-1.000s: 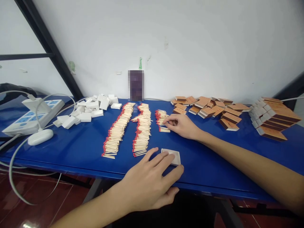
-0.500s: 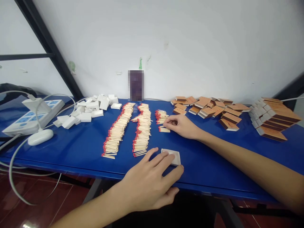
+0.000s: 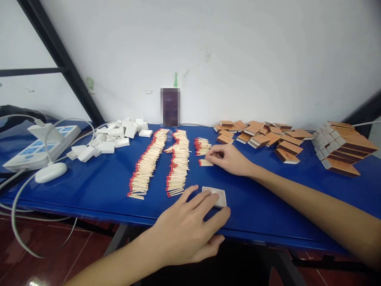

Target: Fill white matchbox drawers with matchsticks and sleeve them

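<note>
My right hand (image 3: 226,158) is pinched at the right-hand ends of a few matches (image 3: 203,163), which lie apart from the short row of matches (image 3: 202,147) behind them. My left hand (image 3: 193,224) has its fingers spread, with the fingertips resting over a white matchbox tray (image 3: 220,198) near the table's front edge. Part of the tray is hidden under the fingers, and its visible inside holds no matches. To the left, two long rows of red-headed matches, a middle row (image 3: 178,167) and an outer row (image 3: 147,167), run front to back.
White matchbox trays (image 3: 114,137) lie heaped at the back left, by a power strip (image 3: 44,147) with cables. Loose matchbox sleeves (image 3: 262,137) lie at the back right, beside a stack of matchboxes (image 3: 345,145). A blurred dark panel (image 3: 170,107) stands against the wall.
My right hand's fingertips have shifted slightly, and the lifted-looking match above the small group now shows no longer apart from it. My left hand and the tray have stayed still.
</note>
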Demonstrator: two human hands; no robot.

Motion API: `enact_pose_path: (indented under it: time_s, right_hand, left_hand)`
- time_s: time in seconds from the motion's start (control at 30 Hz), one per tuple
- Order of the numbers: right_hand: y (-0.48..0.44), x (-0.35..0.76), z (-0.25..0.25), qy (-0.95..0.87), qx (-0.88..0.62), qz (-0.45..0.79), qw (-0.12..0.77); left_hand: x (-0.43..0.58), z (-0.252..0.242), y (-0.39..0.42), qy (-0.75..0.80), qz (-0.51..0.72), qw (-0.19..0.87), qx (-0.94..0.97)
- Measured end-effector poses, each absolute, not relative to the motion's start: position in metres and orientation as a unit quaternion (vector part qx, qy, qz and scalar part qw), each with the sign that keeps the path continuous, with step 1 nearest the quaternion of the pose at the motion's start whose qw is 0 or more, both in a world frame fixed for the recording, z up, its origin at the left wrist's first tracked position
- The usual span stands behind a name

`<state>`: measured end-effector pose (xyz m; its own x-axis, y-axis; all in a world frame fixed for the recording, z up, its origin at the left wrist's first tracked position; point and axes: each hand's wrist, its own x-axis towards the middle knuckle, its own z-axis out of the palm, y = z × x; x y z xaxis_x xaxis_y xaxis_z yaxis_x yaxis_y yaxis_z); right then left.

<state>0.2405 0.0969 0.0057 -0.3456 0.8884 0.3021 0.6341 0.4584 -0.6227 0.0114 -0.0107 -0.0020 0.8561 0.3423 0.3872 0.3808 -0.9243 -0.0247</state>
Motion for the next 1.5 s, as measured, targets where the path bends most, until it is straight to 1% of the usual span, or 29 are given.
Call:
enact_pose_path:
  time_s: [0.13, 0.33, 0.87, 1.23, 1.5]
  right_hand:
    - [0.0981, 0.2414, 0.0042, -0.797, -0.481, 0.162, 0.327]
    - [0.1001, 0.2429, 0.0027, -0.82, -0.472, 0.109, 0.305]
    - [0.0984, 0.2397, 0.005, -0.809, -0.479, 0.135, 0.314]
    - [0.0976, 0.2401, 0.0046, -0.822, -0.472, 0.11, 0.299]
    - [0.0972, 0.2407, 0.004, -0.833, -0.458, 0.116, 0.288]
  left_hand:
    - [0.0113, -0.0017, -0.0108, -0.189, -0.191, 0.051, -0.962]
    - [0.0114, -0.0012, -0.01, -0.188, -0.193, 0.053, -0.962]
    - [0.0118, -0.0014, -0.0106, -0.187, -0.194, 0.056, -0.961]
    - [0.0118, -0.0008, -0.0106, -0.189, -0.194, 0.052, -0.961]
    - [0.0117, -0.0002, -0.0114, -0.189, -0.192, 0.051, -0.962]
